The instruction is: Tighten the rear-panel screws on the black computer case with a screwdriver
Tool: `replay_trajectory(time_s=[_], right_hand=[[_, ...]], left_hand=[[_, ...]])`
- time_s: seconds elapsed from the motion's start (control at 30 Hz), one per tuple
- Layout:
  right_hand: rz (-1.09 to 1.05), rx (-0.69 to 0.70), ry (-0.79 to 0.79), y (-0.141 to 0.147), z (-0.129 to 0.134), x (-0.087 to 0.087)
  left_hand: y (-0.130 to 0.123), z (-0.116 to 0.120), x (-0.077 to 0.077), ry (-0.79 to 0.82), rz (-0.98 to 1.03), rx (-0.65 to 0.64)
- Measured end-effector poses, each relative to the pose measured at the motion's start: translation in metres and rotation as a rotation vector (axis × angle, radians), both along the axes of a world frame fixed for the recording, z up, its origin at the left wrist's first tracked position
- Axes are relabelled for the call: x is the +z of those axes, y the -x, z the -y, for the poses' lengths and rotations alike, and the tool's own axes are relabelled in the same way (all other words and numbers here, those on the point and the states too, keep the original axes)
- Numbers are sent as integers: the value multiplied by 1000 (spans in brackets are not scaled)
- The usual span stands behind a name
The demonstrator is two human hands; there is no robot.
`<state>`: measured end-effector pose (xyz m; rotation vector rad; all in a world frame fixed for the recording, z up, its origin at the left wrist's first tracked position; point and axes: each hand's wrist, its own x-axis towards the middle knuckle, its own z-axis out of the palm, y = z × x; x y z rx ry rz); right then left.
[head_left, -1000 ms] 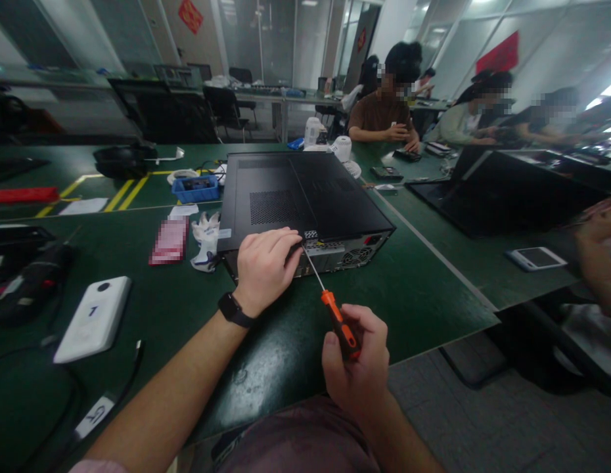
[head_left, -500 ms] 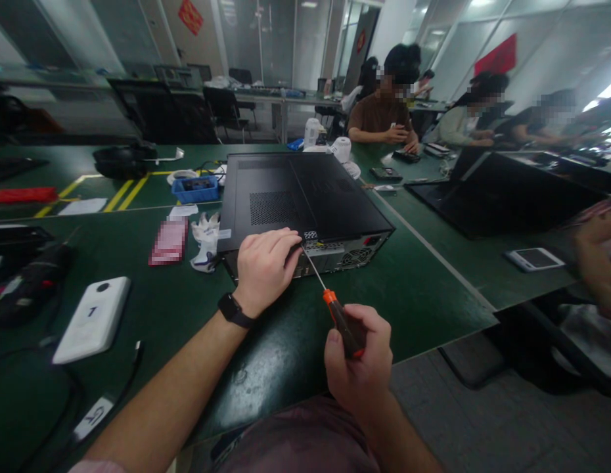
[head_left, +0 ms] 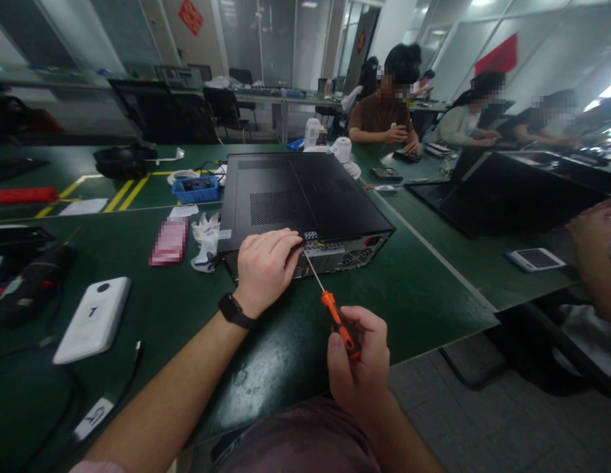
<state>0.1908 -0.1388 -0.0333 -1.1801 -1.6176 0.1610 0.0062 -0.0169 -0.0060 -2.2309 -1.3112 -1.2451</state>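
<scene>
A black computer case [head_left: 266, 177] lies flat on the green table, its rear panel with a fan grille facing me. My right hand [head_left: 359, 355] grips the handle of an orange and black screwdriver [head_left: 336, 316]. The slim shaft runs up and left to the top rear edge of the case, where its tip meets my left hand's fingertips. Over that edge bends my left hand [head_left: 266, 263], wearing a black watch, with thumb and fingers brought together beside the tip. Whatever lies between those fingers is hidden.
Left of the case are a white glove [head_left: 205, 240], a blue bin [head_left: 196, 189] and a white power bank [head_left: 92, 320]. A cable [head_left: 125, 381] lies nearer me. Rightward are a phone [head_left: 536, 259] and a dark laptop [head_left: 502, 194]. Other people sit at the tables beyond.
The screwdriver handle has turned in my right hand, so more of its orange part faces up, and it sits slightly further left. My left hand stays where it was.
</scene>
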Motion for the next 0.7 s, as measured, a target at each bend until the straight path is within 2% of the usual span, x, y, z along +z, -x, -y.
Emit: replay_trajectory(time_s=[0.17, 0.4, 0.57, 0.7], right_hand=[[36, -24, -21, 0, 0, -1], [66, -173, -55, 1, -1, 3], [100, -127, -116, 1, -5, 9], [98, -104, -128, 0, -4, 8]], left_hand=[[0, 0, -1, 6, -2, 2], [1, -1, -1, -15, -12, 7], [1, 0, -1, -17, -9, 4], [1, 0, -1, 5, 1, 5]])
